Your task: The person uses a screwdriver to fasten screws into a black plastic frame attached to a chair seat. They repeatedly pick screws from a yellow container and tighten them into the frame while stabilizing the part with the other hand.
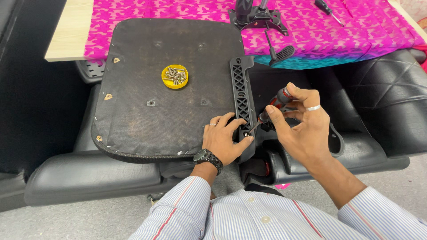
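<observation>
An upturned black chair seat (pixel 169 84) lies in front of me. A black plastic armrest bracket (pixel 241 91) runs along its right edge. My left hand (pixel 224 138) grips the bracket's near end, fingers curled over it. My right hand (pixel 300 124) holds a red and black screwdriver (pixel 276 103) angled down to the left, with its tip at a screw in the bracket's near end. A small yellow cup of screws (pixel 175 76) sits on the middle of the seat.
A pink patterned cloth (pixel 311 26) covers the table behind, with a black chair base plate (pixel 257 17) and another screwdriver (pixel 328 11) on it. A black lever (pixel 278 52) lies at the cloth's edge. Black padded chair parts (pixel 382 98) surround the seat.
</observation>
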